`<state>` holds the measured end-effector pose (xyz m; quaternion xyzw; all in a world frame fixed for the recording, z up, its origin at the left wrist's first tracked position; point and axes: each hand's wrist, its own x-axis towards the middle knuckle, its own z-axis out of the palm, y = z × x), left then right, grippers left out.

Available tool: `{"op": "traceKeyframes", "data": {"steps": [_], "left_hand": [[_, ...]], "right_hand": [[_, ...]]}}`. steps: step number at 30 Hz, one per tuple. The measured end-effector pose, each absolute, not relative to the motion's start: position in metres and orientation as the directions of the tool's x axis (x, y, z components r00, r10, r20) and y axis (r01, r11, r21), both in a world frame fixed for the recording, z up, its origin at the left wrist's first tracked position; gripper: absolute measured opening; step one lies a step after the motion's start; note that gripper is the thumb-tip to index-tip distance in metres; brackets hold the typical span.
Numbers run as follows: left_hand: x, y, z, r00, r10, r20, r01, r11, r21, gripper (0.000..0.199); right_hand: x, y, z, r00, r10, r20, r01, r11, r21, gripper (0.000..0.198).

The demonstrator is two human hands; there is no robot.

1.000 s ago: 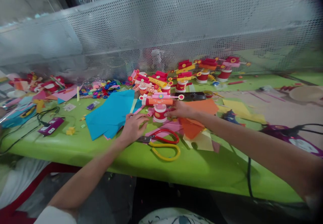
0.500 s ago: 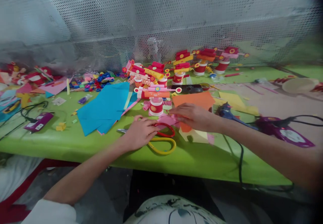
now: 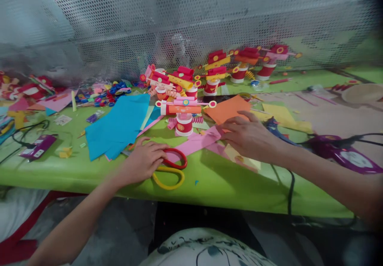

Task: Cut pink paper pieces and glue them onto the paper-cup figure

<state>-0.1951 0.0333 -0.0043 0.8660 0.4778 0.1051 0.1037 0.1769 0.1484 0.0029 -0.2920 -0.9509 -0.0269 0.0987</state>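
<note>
My left hand (image 3: 146,159) rests over the middle of a pair of scissors, its fingers curled on them near the handles. One handle loop is red (image 3: 183,160) and the other yellow (image 3: 179,180); the blades are mostly hidden. My right hand (image 3: 247,132) is open, its fingers spread over paper pieces. Its fingertips are by the raised end of a pink paper strip (image 3: 199,141) and the lower edge of an orange sheet (image 3: 229,108). Pale yellow paper (image 3: 251,163) lies beneath. Behind the strip stands a paper figure with a red-and-white base (image 3: 184,125).
Blue sheets (image 3: 118,124) lie left of the figure. Several similar figures (image 3: 212,78) line the back, before a perforated metal panel (image 3: 191,14). A blue glue gun (image 3: 277,128) and purple power boxes (image 3: 348,154), (image 3: 38,146) with black cables sit at the sides.
My left hand has slid the scissors left. My right hand has moved a little right; the pink strip is more exposed and the orange sheet lies farther back. The camera view has shifted slightly.
</note>
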Motion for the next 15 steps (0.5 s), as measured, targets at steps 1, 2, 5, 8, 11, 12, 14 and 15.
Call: {"op": "traceKeyframes", "data": {"steps": [1,2,5,8,11,12,14,15], "left_hand": [[-0.199,0.033,-0.003,0.509,0.856,0.092,0.810,-0.512,0.284,0.028],[-0.201,0.034,-0.002,0.498,0.861,0.102,0.814,-0.505,0.287,0.026],[-0.195,0.042,0.003,0.474,0.871,0.131,0.817,-0.491,0.303,0.024],[-0.179,0.056,0.006,0.489,0.864,0.122,0.809,-0.502,0.306,0.040],[-0.167,0.069,0.004,0.550,0.829,0.106,0.789,-0.557,0.260,0.043],[-0.165,0.072,0.003,0.563,0.820,0.104,0.783,-0.570,0.248,0.042],[-0.165,0.075,0.000,0.571,0.814,0.106,0.783,-0.578,0.228,0.040],[-0.165,0.075,-0.001,0.567,0.817,0.107,0.788,-0.576,0.217,0.040]], "right_hand": [[0.173,0.144,0.004,-0.812,0.543,0.215,0.552,0.833,-0.018,0.028],[0.167,0.138,0.004,-0.825,0.521,0.218,0.527,0.849,-0.035,0.031],[0.150,0.125,-0.005,-0.894,0.409,0.184,0.403,0.913,-0.071,0.040],[0.143,0.116,-0.018,-0.921,0.372,0.116,0.368,0.928,-0.058,0.054],[0.154,0.112,-0.025,-0.913,0.394,0.108,0.389,0.919,-0.065,0.064],[0.159,0.111,-0.025,-0.907,0.404,0.118,0.398,0.915,-0.070,0.066],[0.171,0.111,-0.024,-0.895,0.427,0.132,0.417,0.904,-0.092,0.064],[0.176,0.112,-0.023,-0.889,0.438,0.131,0.427,0.898,-0.105,0.059]]}}
